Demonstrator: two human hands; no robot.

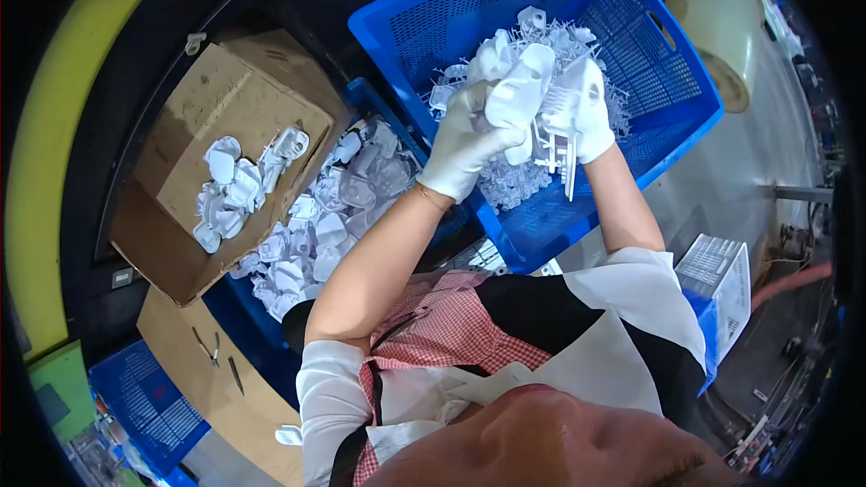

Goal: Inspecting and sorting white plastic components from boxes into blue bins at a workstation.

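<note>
held over the blue basket (686,117): white plastic part (521,95) in left hand (465,140), thin comb piece (566,140) in right hand (591,113), fingers clenched. could snap or drop if twisted hard.

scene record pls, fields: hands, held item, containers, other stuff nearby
left hand: white glove, gripping white moulded plastic parts
right hand: white glove, gripping a white plastic sprue frame joined to those parts
under hands: large blue basket with loose white plastic pieces
second blue bin: heaped clear and white parts
cardboard box: a few white parts
lower left: pliers on cardboard sheet
</note>
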